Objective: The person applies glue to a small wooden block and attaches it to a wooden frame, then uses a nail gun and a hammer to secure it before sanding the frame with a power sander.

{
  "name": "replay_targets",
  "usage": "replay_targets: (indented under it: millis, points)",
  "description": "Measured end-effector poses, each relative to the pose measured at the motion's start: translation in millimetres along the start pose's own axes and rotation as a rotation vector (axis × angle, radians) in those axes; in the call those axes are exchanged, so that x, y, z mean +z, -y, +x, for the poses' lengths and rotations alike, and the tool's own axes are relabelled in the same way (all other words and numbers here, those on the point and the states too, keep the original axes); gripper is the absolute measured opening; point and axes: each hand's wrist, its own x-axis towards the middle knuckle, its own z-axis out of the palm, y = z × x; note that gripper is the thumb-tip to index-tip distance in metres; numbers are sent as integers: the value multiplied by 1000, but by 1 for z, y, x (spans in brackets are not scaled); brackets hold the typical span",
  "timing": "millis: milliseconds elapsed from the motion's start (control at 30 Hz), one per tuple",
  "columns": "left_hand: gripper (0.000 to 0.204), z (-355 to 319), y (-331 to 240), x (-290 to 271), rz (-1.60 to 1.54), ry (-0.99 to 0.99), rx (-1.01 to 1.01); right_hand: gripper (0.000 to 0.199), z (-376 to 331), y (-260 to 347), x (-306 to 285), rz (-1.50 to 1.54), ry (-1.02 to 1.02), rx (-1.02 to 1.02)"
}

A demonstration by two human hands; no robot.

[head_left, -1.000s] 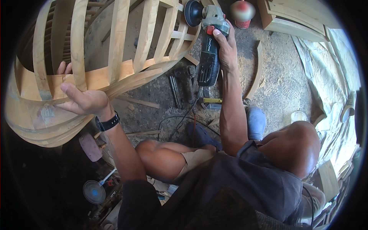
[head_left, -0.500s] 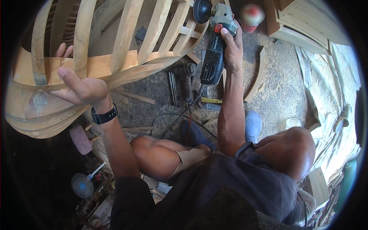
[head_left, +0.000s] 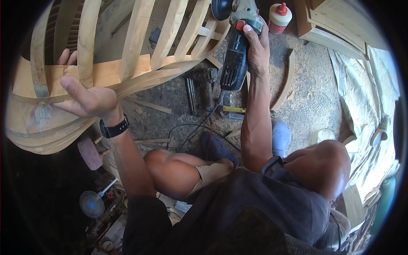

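Note:
A curved wooden boat hull (head_left: 110, 75) with upright ribs fills the upper left. My left hand (head_left: 91, 100), with a black watch on its wrist, grips the hull's top plank edge; the thumb lies on the near side and fingertips show beyond the plank between two ribs. My right hand (head_left: 258, 53) is wrapped round an angle grinder (head_left: 235, 55), thumb beside its red switch. The grinder's round black disc (head_left: 222, 8) sits at the upper end, close to the hull's far-right ribs. Whether the disc touches wood I cannot tell.
A glue bottle (head_left: 280, 19) with a red cap stands right of the grinder. Below it lies a curved wooden strip (head_left: 285, 80). Wooden drawers (head_left: 335, 32) are at the upper right. A power cord (head_left: 199, 125) crosses the floor near my foot. A fan (head_left: 92, 204) stands lower left.
The grinder and my right hand have shifted slightly up and left. My left hand has slid a little left, still on the plank edge.

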Motion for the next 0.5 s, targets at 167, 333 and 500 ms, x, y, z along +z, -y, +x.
replay_targets:
  millis: [167, 333, 500]
  points:
    - [72, 0, 1, 1, -23, -7, -13, 76, 1, -3, -3, 94, 37, -39]
    - [74, -1, 1, 1, -28, -6, -26, 78, 0, -6, -5, 44, 31, -47]
    - [74, 0, 1, 1, -20, 1, -13, 80, -3, -8, -10, -6, -13, -43]
